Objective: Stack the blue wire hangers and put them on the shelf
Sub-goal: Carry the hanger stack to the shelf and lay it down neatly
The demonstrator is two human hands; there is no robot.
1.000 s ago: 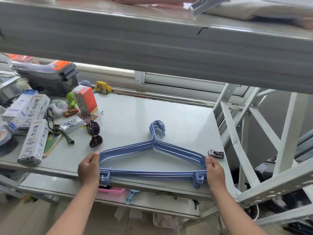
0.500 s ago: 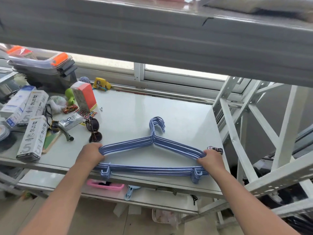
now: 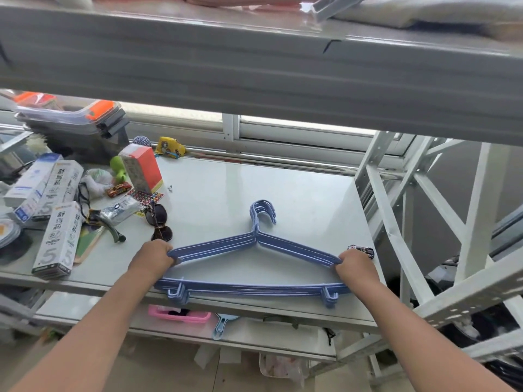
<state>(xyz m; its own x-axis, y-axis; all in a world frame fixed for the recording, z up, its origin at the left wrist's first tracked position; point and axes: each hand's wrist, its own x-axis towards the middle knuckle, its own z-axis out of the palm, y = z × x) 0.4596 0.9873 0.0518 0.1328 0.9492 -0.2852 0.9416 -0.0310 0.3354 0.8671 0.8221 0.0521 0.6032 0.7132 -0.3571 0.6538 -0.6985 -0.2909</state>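
Note:
A stack of several blue wire hangers (image 3: pixel 254 241) lies on the pale shelf surface (image 3: pixel 220 193), hooks pointing away from me and bottom bars near the front edge. My left hand (image 3: pixel 151 257) is closed around the stack's left shoulder end. At the right shoulder end my right hand (image 3: pixel 355 267) grips the same stack. The hangers sit nearly aligned, one on another.
Left of the hangers lie sunglasses (image 3: pixel 160 222), white boxes (image 3: pixel 58 239), an orange box (image 3: pixel 141 168) and small toys. A toy car (image 3: pixel 362 250) sits by my right hand. A grey upper shelf (image 3: pixel 254 66) overhangs. White metal bracing (image 3: pixel 424 222) stands at the right.
Both hands went from resting flat against the stack's ends to curling around the shoulder ends. The view shifted slightly; the hangers stayed in place on the shelf.

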